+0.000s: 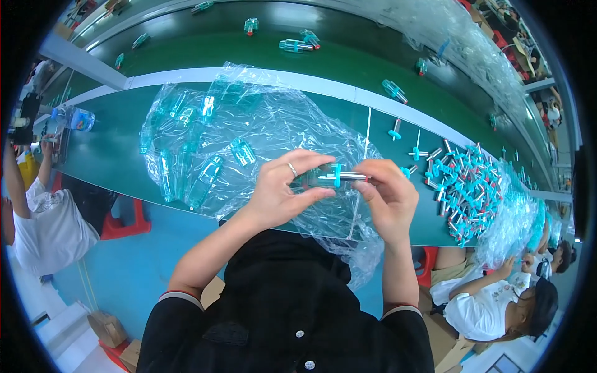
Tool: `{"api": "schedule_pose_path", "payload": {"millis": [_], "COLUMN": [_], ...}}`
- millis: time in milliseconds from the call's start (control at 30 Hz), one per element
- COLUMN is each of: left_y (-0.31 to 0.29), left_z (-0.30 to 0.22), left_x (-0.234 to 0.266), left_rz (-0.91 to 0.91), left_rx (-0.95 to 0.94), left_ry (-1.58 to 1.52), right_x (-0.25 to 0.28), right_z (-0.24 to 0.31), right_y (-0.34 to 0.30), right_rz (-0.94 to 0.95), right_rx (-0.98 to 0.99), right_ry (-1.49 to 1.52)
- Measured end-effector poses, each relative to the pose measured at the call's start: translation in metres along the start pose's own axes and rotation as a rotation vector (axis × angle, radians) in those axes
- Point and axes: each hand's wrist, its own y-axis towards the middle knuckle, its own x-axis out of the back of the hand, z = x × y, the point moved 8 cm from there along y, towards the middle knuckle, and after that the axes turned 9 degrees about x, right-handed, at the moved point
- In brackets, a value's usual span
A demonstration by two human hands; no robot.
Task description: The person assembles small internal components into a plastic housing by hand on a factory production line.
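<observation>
I see the left hand (277,191) pinching a clear case (310,178) and the right hand (393,198) a metal rod (352,176), apparently keeping them aligned.

Co-workers are flanking the tabletop (112,149).
At far left, a clear drink bottle (81,119) is lying near a person in white (53,233); a red stool (127,225) is standing on the blue floor (146,273). At right, another person (488,314) is wearing a dark cap (544,309).
</observation>
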Motion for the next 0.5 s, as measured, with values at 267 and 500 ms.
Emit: {"api": "schedule_pose_path", "payload": {"millis": [267, 500], "left_y": [-0.007, -0.007], "left_z": [0.018, 0.001], "left_x": [-0.01, 0.004], "left_rz": [0.044, -0.041], "left_rx": [0.129, -0.017], "left_ry": [-0.086, 0.105], "right_x": [-0.024, -0.008], "right_z": [-0.04, -0.024], "right_y": [-0.021, -0.014], "right_rz": [-0.215, -0.054], "right_rx": [-0.222, -0.094], "right_ry": [0.643, 0.133]}}
